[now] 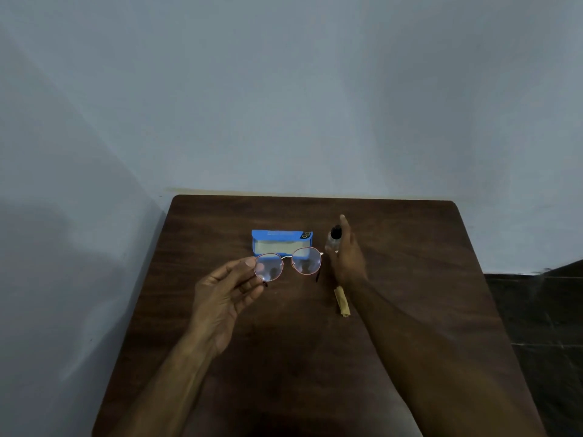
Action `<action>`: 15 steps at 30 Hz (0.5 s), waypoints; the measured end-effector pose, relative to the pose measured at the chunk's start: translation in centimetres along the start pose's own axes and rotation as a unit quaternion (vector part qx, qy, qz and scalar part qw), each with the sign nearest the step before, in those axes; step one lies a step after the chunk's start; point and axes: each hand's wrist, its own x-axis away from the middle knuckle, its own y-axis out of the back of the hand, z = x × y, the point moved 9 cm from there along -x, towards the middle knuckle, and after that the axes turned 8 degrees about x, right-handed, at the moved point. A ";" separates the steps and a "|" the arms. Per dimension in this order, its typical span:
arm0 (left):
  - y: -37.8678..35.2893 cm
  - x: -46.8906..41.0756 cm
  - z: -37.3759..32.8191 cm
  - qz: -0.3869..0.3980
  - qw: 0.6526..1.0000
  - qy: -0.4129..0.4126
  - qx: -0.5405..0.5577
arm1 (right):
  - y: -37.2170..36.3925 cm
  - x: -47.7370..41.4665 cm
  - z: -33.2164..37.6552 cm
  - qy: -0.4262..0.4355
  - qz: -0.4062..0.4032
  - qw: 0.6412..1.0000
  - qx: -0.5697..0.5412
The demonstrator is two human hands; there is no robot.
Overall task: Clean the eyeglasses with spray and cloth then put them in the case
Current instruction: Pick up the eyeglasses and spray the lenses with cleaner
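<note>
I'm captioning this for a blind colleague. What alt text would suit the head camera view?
A person's left hand pinches round pink-rimmed eyeglasses above a dark wooden table, while the right hand reaches around a small spray bottle. An open blue case lies behind the glasses; a rolled tan cloth lies by the right wrist.

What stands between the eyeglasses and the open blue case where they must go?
Nothing visible does. The left hand pinches the eyeglasses just in front of the open case; the right hand and spray bottle are off to its right.
</note>
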 end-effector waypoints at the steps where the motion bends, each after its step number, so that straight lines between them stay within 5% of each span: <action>1: 0.0 -0.1 0.0 -0.002 1.000 0.001 0.004 | -0.3 0.0 -0.4 -0.008 0.002 1.000 -0.007; 10: 0.7 -0.4 -1.0 0.001 1.000 -0.007 0.018 | 2.8 1.4 1.6 -0.035 -0.065 0.993 -0.087; 15: 1.7 -1.0 -2.0 -0.008 0.999 -0.019 0.033 | 8.6 5.6 8.0 0.033 -0.142 0.977 -0.155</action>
